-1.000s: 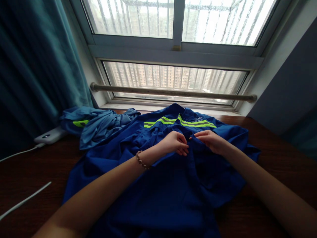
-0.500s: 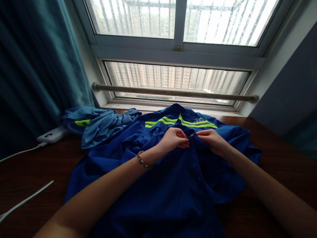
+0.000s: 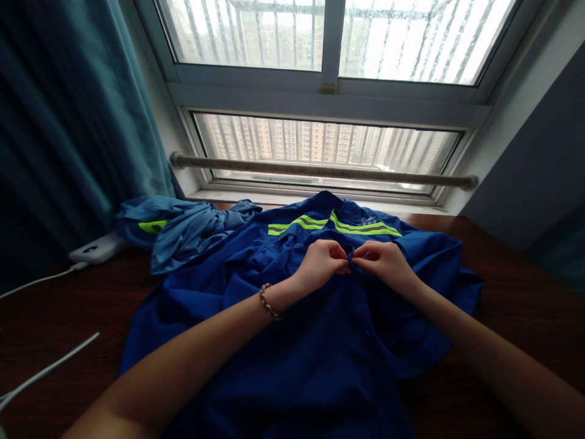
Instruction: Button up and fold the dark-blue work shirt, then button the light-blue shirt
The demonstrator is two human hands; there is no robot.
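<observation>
A blue work jacket [image 3: 292,353] with yellow-green reflective stripes across its chest lies spread on the dark wooden surface, collar toward the window. My left hand [image 3: 323,262], with a braided bracelet at the wrist, pinches the front edge of the jacket below the stripes. Right beside it, my right hand [image 3: 384,263] pinches the same front edge, its fingertips close against those of the left. Between them a small fold of cloth stands up. Whether a button sits in the fingers is hidden.
Left of the jacket lies a crumpled lighter blue garment [image 3: 196,231]. A white power bank [image 3: 98,249] with a cable stands by the curtain [image 3: 82,122]. Another white cable [image 3: 50,370] lies at the lower left. A metal rail [image 3: 320,169] crosses the window behind.
My right hand has moved slightly left and down, closing the gap to my left hand. The cloth edge is now bunched between both sets of fingertips.
</observation>
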